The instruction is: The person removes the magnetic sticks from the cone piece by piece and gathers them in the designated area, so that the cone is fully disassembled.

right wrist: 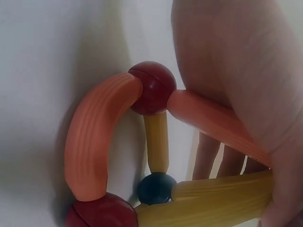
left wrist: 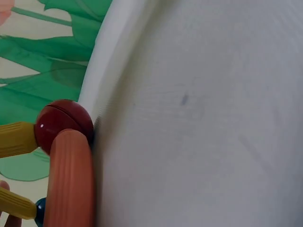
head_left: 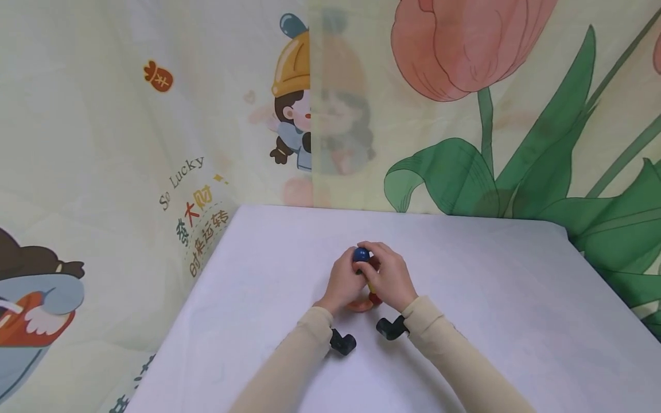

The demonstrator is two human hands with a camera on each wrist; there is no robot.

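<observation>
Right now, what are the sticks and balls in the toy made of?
The orange stick and yellow stick look like matte plastic: fine ridges run along them. The red ball and blue ball look like smooth, glossy plastic, with a seam and soft shine. Could be painted wood, though.

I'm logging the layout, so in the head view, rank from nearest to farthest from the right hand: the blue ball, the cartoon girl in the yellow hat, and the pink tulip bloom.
1. Blue ball: at the right hand's fingertips, between both hands.
2. Cartoon girl in the yellow hat: on the backdrop, up and to the left.
3. Pink tulip bloom: on the backdrop, top right, farthest.
</observation>
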